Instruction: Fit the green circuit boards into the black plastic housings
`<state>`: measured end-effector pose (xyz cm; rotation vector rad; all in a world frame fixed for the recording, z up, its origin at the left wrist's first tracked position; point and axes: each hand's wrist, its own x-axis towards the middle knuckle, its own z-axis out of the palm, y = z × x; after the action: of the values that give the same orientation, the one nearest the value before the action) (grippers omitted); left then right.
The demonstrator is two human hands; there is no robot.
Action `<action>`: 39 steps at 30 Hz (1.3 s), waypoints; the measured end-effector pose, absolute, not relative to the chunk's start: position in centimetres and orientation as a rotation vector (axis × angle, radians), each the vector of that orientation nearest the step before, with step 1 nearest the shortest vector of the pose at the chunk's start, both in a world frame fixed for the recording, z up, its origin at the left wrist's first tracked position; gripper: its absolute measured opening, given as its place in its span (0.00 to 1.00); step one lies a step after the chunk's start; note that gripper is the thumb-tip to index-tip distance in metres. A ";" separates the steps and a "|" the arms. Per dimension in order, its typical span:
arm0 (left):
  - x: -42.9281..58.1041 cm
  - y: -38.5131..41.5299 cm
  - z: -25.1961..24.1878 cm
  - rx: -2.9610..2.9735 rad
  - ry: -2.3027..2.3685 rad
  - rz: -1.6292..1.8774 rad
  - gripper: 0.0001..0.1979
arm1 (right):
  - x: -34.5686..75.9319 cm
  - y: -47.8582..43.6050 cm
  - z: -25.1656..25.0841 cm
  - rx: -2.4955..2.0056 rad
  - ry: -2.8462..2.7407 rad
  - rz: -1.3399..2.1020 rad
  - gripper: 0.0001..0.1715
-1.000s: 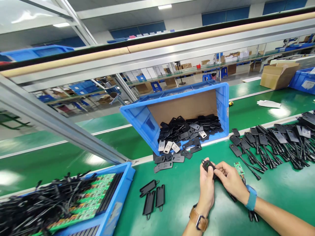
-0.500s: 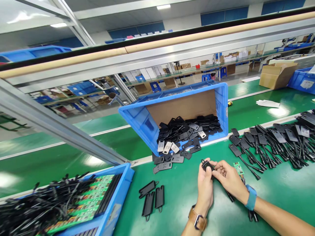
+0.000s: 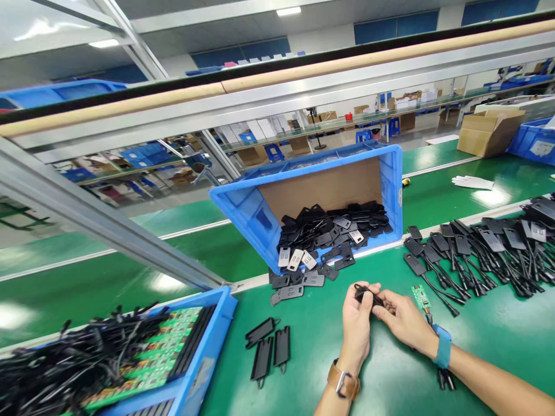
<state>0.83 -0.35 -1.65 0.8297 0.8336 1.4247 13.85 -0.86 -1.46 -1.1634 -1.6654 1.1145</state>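
Observation:
Both of my hands meet over the green bench in the head view. My left hand (image 3: 356,326), with a brown-strapped watch at the wrist, is closed round a small black plastic housing (image 3: 363,294). My right hand (image 3: 401,320), with a blue band at the wrist, pinches the same housing from the right. A black cable runs from under my right hand toward my forearm. A small green circuit board (image 3: 420,297) lies just right of my right hand. Three black shells (image 3: 269,348) lie on the mat to the left of my hands.
A tipped blue crate (image 3: 392,173) spills black shells (image 3: 329,237) just beyond my hands. Several finished black cabled units (image 3: 477,254) lie in rows at right. A blue bin (image 3: 208,352) of green boards and black cables sits at lower left. An aluminium frame bar (image 3: 108,225) slants across the left.
My hands have stayed in place, turning the black housing slightly; the left fingers have curled further over it. The view has barely shifted.

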 end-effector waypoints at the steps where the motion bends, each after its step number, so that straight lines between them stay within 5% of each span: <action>1: 0.8 -0.3 -1.6 0.841 0.831 1.419 0.15 | 13.9 -0.9 -1.5 -1.156 -1.668 1.123 0.13; 13: 0.5 -0.5 -0.8 0.937 0.837 1.388 0.13 | 13.9 -0.7 -1.9 -1.100 -1.659 1.110 0.13; 19: 0.7 -0.3 -1.0 0.865 0.849 1.260 0.25 | 13.8 -0.2 -2.8 -1.039 -1.377 1.501 0.25; 23: 0.9 -0.5 -0.9 0.940 0.954 1.192 0.24 | 13.7 0.0 -2.9 -0.969 -1.136 1.744 0.29; 31: 1.1 -0.8 -1.3 1.061 0.886 1.163 0.26 | 13.6 -0.4 -2.5 -0.798 -0.683 2.047 0.23; 39: 0.6 -0.4 -1.3 1.108 0.887 1.196 0.26 | 15.7 0.8 -0.9 -0.759 -0.694 1.988 0.23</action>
<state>0.57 -0.37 -1.29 1.1078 0.8870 1.1959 15.69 0.79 -0.88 -0.7587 -0.6936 1.9877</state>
